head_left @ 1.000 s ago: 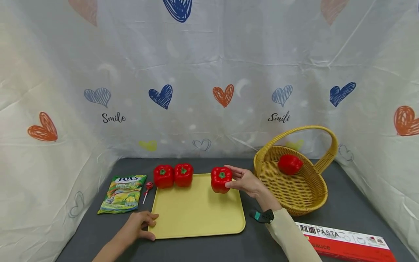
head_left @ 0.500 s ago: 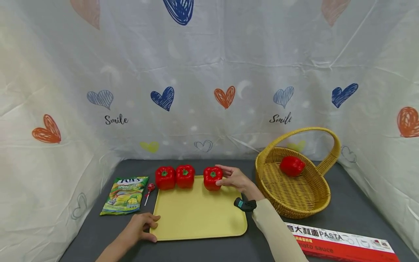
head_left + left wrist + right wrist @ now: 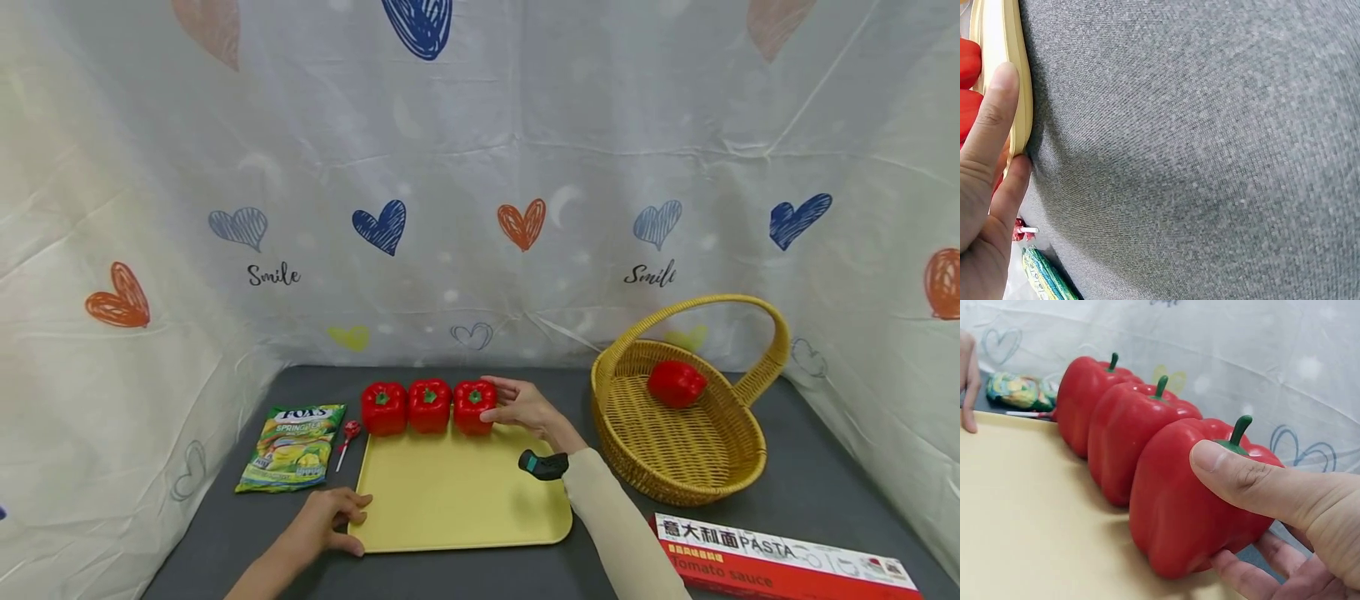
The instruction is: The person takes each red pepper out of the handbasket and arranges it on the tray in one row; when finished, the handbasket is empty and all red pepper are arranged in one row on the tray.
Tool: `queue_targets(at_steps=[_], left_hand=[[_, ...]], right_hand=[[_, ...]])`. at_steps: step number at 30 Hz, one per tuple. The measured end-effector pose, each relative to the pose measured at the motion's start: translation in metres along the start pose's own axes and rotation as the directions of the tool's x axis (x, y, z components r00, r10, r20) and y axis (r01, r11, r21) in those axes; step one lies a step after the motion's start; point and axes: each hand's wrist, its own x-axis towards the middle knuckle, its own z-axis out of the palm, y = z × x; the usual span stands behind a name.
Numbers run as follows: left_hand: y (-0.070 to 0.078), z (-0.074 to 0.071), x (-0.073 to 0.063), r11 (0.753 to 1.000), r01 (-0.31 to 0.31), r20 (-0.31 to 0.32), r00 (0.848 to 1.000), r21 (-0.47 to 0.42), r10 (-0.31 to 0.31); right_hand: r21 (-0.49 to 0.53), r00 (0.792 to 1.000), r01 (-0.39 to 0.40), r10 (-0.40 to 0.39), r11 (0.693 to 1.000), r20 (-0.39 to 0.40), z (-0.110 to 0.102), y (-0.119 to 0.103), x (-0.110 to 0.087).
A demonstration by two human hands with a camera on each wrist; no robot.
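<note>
My right hand (image 3: 525, 408) holds a red bell pepper (image 3: 1185, 494) with a green stem, thumb on one side and fingers on the other. It stands upright at the far edge of a yellow tray (image 3: 465, 500). Two more red bell peppers, a middle one (image 3: 430, 406) and a left one (image 3: 384, 408), stand in line with it. Its side meets or nearly meets the middle one. At the tray's near left corner my left hand (image 3: 330, 521) grips the rim, thumb (image 3: 994, 119) along the front edge and fingers at the left side.
Right of the tray stands a yellow wicker basket (image 3: 678, 450) with a tall handle, a red bell pepper (image 3: 677, 383) lying inside. A pasta box (image 3: 780, 558) lies in front of it. Left are a green candy bag (image 3: 292, 450) and a lollipop (image 3: 349, 433). A curtain (image 3: 465, 167) hangs behind.
My right hand has moved left with the bell pepper, bringing it up to the other two at the tray's far edge. The left hand stays at the tray corner.
</note>
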Motion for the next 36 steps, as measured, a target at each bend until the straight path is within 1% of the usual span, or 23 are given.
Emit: queue_targets(at_steps=[4,11,13,14,20,21,25,27,30,32,36], left_hand=[[0.0,0.0,0.0,1.0,-0.01,-0.002,1.0,0.011,0.01],[0.001,0.0,0.0,0.999,-0.028,-0.017,0.999,0.026,0.029],[0.0,0.0,0.001,0.999,-0.023,-0.016,1.0,0.031,0.024],[-0.011,0.004,0.0,0.999,-0.025,-0.027,0.999,0.026,0.026],[-0.009,0.002,0.001,1.0,0.008,-0.017,1.0,0.024,-0.008],[0.002,-0.002,0.001,0.999,0.018,-0.003,1.0,0.03,-0.018],[0.002,-0.001,0.001,1.0,0.011,-0.004,1.0,0.026,-0.011],[0.002,0.0,0.001,1.0,-0.007,-0.008,1.0,0.023,0.007],[0.001,0.001,0.001,0.999,-0.024,-0.016,1.0,0.029,0.024],[0.0,0.001,0.0,0.999,-0.027,-0.017,0.999,0.032,0.028],[0.0,0.0,0.0,0.999,-0.009,-0.016,1.0,0.039,0.01]], right_hand=[[-0.004,1.0,0.009,-0.009,1.0,-0.001,0.002,-0.001,0.001],[-0.076,0.999,0.052,-0.052,0.996,-0.004,0.002,-0.002,0.0],[-0.093,0.998,0.07,-0.07,0.993,0.004,0.002,-0.003,0.0],[-0.096,0.997,0.073,-0.073,0.993,0.009,0.002,-0.004,0.0],[-0.112,0.995,0.096,-0.092,0.989,0.035,0.002,-0.003,-0.001],[-0.114,0.995,0.1,-0.097,0.988,0.037,0.001,-0.002,-0.001],[-0.118,0.995,0.102,-0.1,0.988,0.023,-0.001,-0.003,-0.005],[-0.126,0.994,0.111,-0.11,0.986,0.015,-0.002,-0.005,-0.011],[-0.14,0.991,0.131,-0.13,0.981,0.017,-0.005,-0.01,-0.026],[-0.132,0.989,0.15,-0.147,0.98,0.029,-0.009,-0.015,-0.041],[-0.09,0.975,0.209,-0.201,0.974,0.093,-0.022,-0.027,-0.077]])
